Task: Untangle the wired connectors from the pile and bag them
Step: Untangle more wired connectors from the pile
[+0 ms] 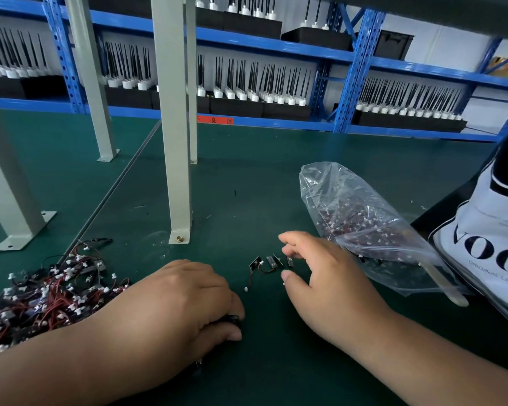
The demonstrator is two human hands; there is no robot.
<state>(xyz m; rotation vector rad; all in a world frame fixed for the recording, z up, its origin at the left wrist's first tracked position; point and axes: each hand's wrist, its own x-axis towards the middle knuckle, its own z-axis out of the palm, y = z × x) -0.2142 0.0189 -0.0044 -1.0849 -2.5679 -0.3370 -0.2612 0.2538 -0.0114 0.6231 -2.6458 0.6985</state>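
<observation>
A tangled pile of wired connectors (41,297), red and black wires with white plugs, lies at the left on the green mat. A few separated connectors (269,263) lie in a short row at the centre. My right hand (323,273) hovers over that row, its fingers spread, the fingertips touching the rightmost piece. My left hand (188,306) rests on the mat near the pile, its fingers curled over something small and dark. A clear plastic bag (361,224) partly filled with connectors lies to the right, its mouth facing my right hand.
Grey metal posts (176,142) are bolted to the green table (247,186) behind the work spot. A white printed bag (487,253) sits at the right edge. Blue shelving (276,48) with trays of black antennas fills the background.
</observation>
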